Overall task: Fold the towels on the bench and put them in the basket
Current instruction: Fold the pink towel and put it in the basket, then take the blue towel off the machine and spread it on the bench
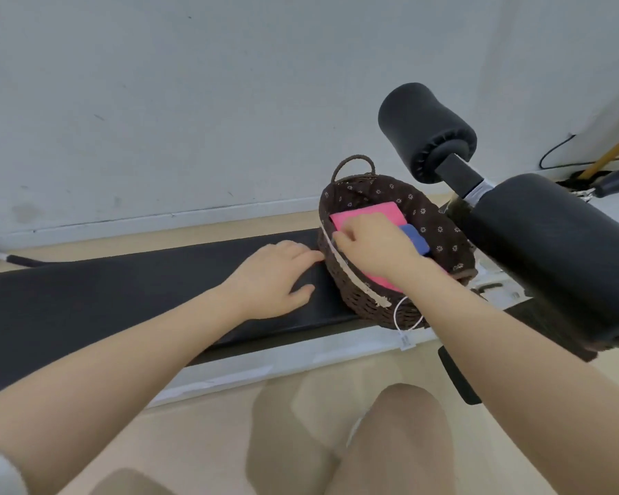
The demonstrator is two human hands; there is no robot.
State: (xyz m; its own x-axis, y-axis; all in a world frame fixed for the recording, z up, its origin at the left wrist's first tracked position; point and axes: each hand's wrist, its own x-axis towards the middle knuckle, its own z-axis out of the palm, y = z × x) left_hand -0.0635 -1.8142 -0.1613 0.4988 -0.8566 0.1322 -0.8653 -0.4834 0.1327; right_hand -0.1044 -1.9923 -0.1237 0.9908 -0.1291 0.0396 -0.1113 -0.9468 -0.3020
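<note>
A dark brown woven basket (358,291) with a flower-print lining stands on the right end of the black padded bench (122,301). Inside it lies a folded pink towel (365,216), and beside that a folded blue towel (417,239). My right hand (376,248) reaches over the basket's near rim and rests on the pink towel, fingers curled at its left edge. Whether it grips the cloth is unclear. My left hand (276,280) lies flat on the bench just left of the basket, fingertips touching its side, holding nothing.
Two black foam rollers (427,132) (558,262) of the bench stick up right of the basket. A white wall runs behind the bench. A cable and a wooden handle (611,151) lie at the far right. My knees (401,441) are below the bench.
</note>
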